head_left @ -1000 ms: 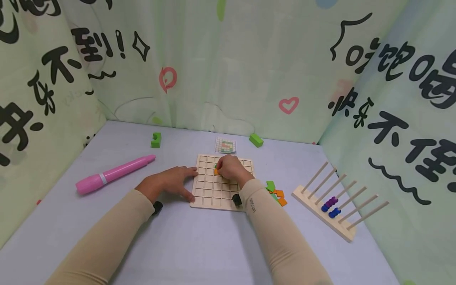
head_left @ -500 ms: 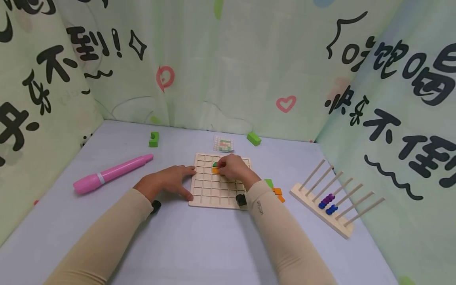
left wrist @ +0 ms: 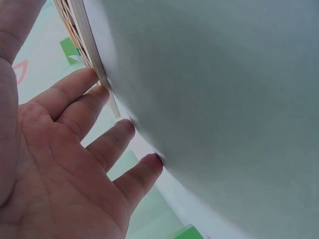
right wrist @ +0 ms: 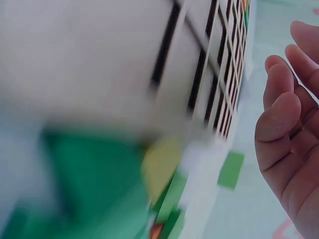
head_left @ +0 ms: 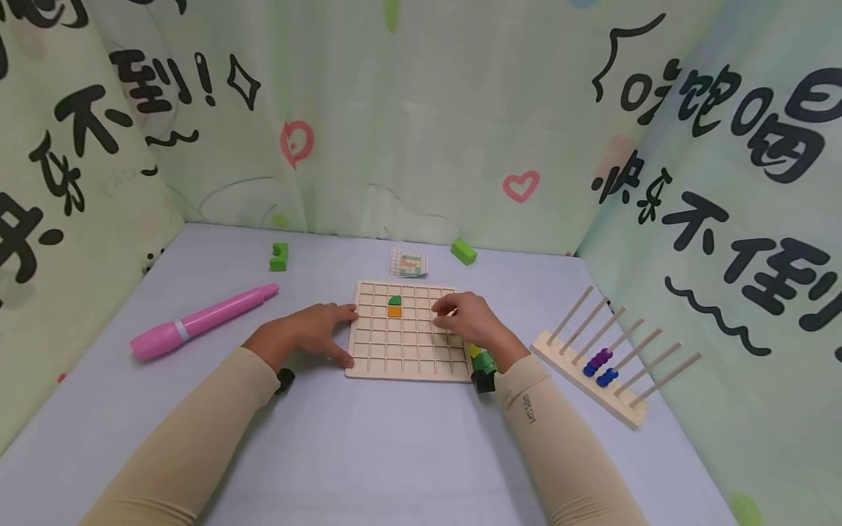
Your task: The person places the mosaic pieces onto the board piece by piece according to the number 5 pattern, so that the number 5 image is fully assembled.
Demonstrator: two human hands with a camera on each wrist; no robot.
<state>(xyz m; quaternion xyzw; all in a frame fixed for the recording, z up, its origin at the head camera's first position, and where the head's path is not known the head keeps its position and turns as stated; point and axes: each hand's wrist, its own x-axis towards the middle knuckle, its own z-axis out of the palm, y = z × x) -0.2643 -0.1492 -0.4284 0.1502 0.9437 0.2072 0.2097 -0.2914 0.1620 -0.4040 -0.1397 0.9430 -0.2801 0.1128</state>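
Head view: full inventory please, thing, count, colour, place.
grid board: 1, pale wood, table centre
tiles in the board: 2, green tile above orange tile, upper rows
loose tiles: count unclear, green and yellow, board's right edge, partly hidden
pattern card: 1, behind the board
green blocks: 2, far left, far right
marker: 1, pink, left
peg rack: 1, wooden, purple and blue beads, right
left hand: flat, at the board's left edge
right hand: over the board's right side, holds nothing visible
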